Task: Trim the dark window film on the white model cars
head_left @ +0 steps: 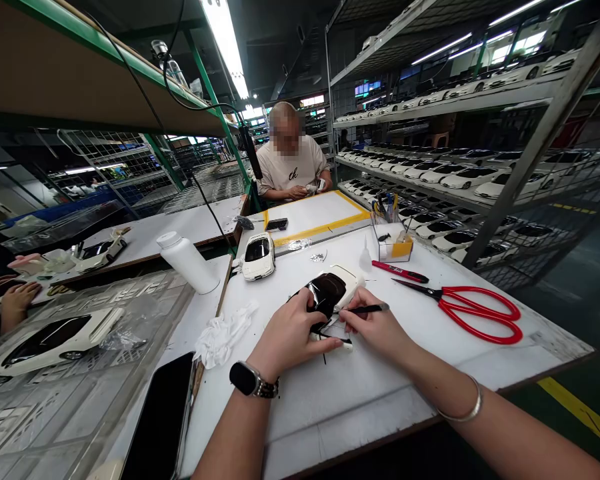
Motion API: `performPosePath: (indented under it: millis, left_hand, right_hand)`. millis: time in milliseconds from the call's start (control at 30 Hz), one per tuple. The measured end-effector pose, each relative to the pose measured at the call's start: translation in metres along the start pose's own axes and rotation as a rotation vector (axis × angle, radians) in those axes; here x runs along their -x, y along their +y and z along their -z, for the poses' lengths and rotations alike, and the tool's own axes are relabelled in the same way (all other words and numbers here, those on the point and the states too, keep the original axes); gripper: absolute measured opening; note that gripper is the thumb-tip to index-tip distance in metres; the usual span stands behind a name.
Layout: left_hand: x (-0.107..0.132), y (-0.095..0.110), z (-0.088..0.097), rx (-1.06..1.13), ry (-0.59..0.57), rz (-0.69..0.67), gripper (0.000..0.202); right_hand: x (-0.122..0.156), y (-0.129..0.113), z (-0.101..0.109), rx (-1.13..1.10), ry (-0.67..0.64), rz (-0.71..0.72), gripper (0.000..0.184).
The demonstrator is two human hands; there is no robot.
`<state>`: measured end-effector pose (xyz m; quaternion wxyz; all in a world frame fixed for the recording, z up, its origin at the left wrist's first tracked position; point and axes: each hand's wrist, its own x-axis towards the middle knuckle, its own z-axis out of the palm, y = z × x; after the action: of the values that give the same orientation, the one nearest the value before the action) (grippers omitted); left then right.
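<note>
A white model car (349, 275) with a dark roof lies on the white worktable in front of me. My left hand (293, 333) grips its near left side, fingers over the roof and thumb along the near end. My right hand (375, 323) pinches a slim black pen-like tool (370, 309), its tip at the car's near end; I cannot make out its exact kind. Just beyond the car stands a small white dropper bottle (365, 257). A second white model car (259, 257) sits farther back on the left.
Red-handled scissors (480, 310) and a red cutter (400, 272) lie right, near a clear tool box (394, 245). A crumpled white cloth (225, 333), white bottle (187, 261) and phone (157, 420) are left. A co-worker (293, 160) sits opposite. Racks (445, 110) hold several model cars.
</note>
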<state>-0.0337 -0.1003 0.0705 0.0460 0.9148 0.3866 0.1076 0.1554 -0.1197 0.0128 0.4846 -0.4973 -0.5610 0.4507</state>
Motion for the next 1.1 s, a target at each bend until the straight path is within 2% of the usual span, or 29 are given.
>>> performPosePath:
  millis: [233, 533, 733, 1100]
  left_hand:
    - [-0.0003, 0.0025, -0.0019, -0.038, -0.009, 0.026, 0.053]
    - [-0.0039, 0.0091, 0.0029, -0.022, -0.091, 0.123, 0.051]
    - [-0.0042, 0.0094, 0.0036, -0.02, -0.105, 0.131, 0.049]
    - [-0.0031, 0.0074, 0.0009, -0.024, -0.085, 0.122, 0.048]
  right_hand:
    - [0.0001, -0.0043, -0.0001, 0.019, 0.009, -0.002, 0.024]
    - [0.0003, -0.0033, 0.0008, 0.038, 0.08, 0.008, 0.026]
    - [-0.0008, -0.0037, -0.0005, 0.056, 0.027, -0.002, 0.021]
    - [-0.0028, -0.0024, -0.0011, 0.039, 0.013, 0.003, 0.021]
